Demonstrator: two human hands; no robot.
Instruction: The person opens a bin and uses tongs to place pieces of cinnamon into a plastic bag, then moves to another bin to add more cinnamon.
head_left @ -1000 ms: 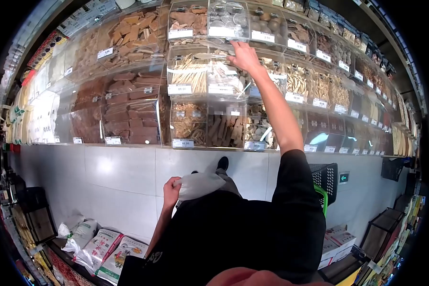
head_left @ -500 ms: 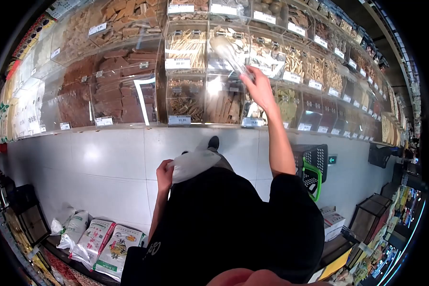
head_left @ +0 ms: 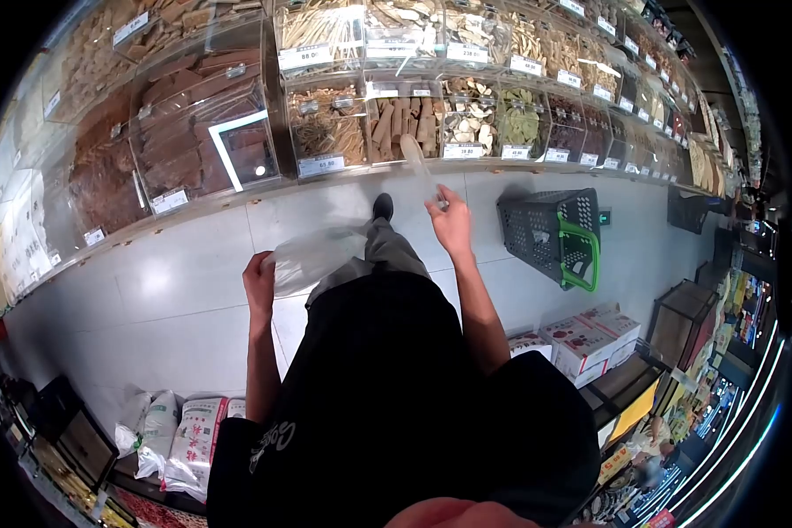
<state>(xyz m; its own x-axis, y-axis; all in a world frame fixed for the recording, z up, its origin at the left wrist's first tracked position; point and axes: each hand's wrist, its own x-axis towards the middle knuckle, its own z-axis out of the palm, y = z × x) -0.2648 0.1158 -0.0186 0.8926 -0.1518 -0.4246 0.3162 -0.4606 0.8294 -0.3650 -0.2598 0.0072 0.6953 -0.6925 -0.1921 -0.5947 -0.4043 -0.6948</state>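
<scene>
Scoop (head_left: 417,164) juts ahead of the right hand (head_left: 452,225), its handle clamped in the fingers. The left hand (head_left: 258,282) pinches a plastic bag (head_left: 315,255) that spreads inward from its grip. Carrying seems in hand; moving calls for a level scoop.

Shopping basket (head_left: 539,236) with green handle (head_left: 597,264) on tiled floor (head_left: 180,330); cartons (head_left: 579,345) nearby; printed sacks (head_left: 194,444) on low shelf (head_left: 146,485).
</scene>
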